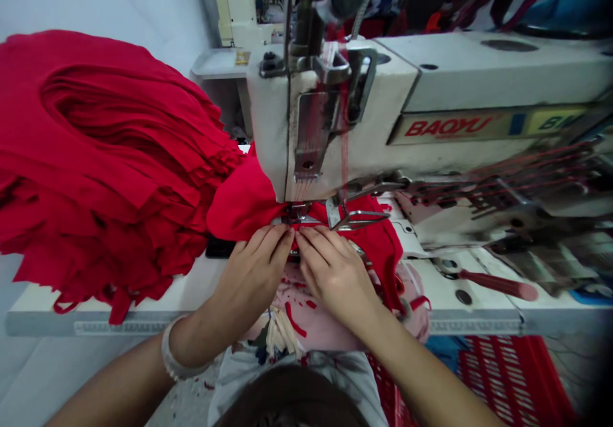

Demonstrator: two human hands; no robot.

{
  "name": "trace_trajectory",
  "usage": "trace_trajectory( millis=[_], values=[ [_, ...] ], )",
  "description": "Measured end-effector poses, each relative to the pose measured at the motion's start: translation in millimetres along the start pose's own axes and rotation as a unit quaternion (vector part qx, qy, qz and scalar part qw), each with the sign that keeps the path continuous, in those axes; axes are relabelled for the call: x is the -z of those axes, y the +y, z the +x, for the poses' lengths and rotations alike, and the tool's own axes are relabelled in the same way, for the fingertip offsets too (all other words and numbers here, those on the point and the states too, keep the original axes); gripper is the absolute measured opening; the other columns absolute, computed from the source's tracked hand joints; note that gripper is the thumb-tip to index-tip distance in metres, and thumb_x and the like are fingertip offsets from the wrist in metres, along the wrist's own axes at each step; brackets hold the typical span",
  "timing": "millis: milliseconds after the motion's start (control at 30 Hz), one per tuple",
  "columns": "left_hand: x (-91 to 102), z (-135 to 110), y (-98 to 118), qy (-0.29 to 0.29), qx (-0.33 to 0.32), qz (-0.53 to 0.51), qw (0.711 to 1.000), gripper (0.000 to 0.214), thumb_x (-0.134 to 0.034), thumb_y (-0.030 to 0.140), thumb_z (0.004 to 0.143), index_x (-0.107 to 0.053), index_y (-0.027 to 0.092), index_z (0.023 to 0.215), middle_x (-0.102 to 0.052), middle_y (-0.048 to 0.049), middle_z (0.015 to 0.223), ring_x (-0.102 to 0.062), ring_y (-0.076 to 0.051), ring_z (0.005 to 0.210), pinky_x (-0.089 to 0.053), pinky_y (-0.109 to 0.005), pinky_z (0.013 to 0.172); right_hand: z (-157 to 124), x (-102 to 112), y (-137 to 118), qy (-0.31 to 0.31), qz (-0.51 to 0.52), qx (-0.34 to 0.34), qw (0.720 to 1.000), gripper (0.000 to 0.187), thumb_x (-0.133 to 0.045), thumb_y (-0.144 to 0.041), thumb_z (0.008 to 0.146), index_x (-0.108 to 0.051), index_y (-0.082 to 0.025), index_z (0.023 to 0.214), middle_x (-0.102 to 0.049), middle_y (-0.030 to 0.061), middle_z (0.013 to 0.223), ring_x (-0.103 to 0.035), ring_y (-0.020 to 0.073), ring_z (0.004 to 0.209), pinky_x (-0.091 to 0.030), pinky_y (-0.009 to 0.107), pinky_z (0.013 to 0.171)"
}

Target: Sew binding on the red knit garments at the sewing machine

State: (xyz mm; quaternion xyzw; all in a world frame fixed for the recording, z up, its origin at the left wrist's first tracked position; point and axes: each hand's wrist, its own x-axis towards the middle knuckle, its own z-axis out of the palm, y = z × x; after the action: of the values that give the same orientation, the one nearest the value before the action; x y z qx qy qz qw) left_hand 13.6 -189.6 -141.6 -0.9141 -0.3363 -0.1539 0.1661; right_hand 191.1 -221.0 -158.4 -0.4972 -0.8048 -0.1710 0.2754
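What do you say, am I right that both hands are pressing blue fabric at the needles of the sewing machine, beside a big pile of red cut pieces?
Not quite: the fabric is red, not blue, as the head view shows. The left hand and right hand are pressing red fabric at the needles of the sewing machine, beside a big pile of red cut pieces.
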Motion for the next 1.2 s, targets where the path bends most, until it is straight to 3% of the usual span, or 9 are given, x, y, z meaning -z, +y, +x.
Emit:
trace_trajectory(
  millis=[300, 467, 700, 1000, 1100, 1200],
  values=[
    [-1.7, 5.5, -4.9, 0.023, -0.013, -0.021, 0.999, 0.037, -0.035, 0.006, 0.094, -0.060, 0.005, 0.122, -0.063, -0.0181, 0.124, -0.061, -0.025, 0.110, -0.056, -0.033, 0.079, 9.9, -7.1, 4.7, -0.005, 0.038, -0.041, 0.998, 0.029, -0.049, -0.013, 0.093, -0.069, -0.009, 0.112, -0.070, 0.0145, 0.111, -0.063, 0.0250, 0.097, -0.054, 0.038, 0.077],
    [-4.8, 7.6, -8.5, 0.026, -0.014, -0.032, 0.999, 0.036, -0.038, 0.004, 0.092, -0.060, 0.007, 0.120, -0.065, -0.0161, 0.119, -0.064, -0.025, 0.108, -0.058, -0.032, 0.076, 11.9, -6.8, 8.9, -0.022, 0.121, -0.067, 0.990, 0.026, -0.047, -0.015, 0.096, -0.070, -0.013, 0.108, -0.071, 0.0111, 0.107, -0.064, 0.0213, 0.102, -0.056, 0.034, 0.084],
    [-11.3, 9.2, -16.9, 0.015, -0.024, -0.059, 0.998, 0.034, -0.043, 0.007, 0.092, -0.059, 0.007, 0.122, -0.066, -0.0152, 0.122, -0.066, -0.026, 0.108, -0.062, -0.035, 0.078, 10.1, -13.1, 11.7, -0.031, 0.130, -0.080, 0.988, 0.028, -0.048, -0.014, 0.095, -0.070, -0.011, 0.112, -0.070, 0.0126, 0.103, -0.064, 0.0225, 0.105, -0.058, 0.036, 0.087],
    [-7.0, 9.1, -21.0, 0.037, -0.040, -0.078, 0.995, 0.036, -0.040, 0.005, 0.092, -0.059, 0.006, 0.122, -0.067, -0.0151, 0.121, -0.067, -0.026, 0.108, -0.063, -0.034, 0.076, 8.9, -8.5, 15.7, -0.045, 0.114, -0.058, 0.991, 0.031, -0.047, -0.012, 0.094, -0.068, -0.010, 0.117, -0.069, 0.0145, 0.111, -0.062, 0.0232, 0.111, -0.060, 0.036, 0.087],
    [-5.9, 10.7, -18.7, 0.044, -0.051, -0.058, 0.996, 0.035, -0.039, 0.004, 0.092, -0.059, 0.004, 0.120, -0.067, -0.0163, 0.118, -0.067, -0.026, 0.106, -0.062, -0.032, 0.075, 11.8, -10.0, 11.2, -0.039, 0.037, -0.015, 0.998, 0.031, -0.048, -0.008, 0.093, -0.068, -0.006, 0.116, -0.070, 0.0169, 0.109, -0.063, 0.0272, 0.108, -0.061, 0.037, 0.078],
    [-8.2, 10.6, -18.4, 0.046, -0.057, -0.071, 0.995, 0.033, -0.037, 0.005, 0.094, -0.056, 0.005, 0.121, -0.066, -0.0160, 0.118, -0.066, -0.023, 0.106, -0.061, -0.030, 0.076, 12.0, -5.5, 3.6, -0.024, -0.029, 0.055, 0.998, 0.029, -0.046, -0.005, 0.091, -0.068, 0.000, 0.108, -0.070, 0.0207, 0.108, -0.064, 0.0292, 0.107, -0.060, 0.039, 0.082]
  ],
)
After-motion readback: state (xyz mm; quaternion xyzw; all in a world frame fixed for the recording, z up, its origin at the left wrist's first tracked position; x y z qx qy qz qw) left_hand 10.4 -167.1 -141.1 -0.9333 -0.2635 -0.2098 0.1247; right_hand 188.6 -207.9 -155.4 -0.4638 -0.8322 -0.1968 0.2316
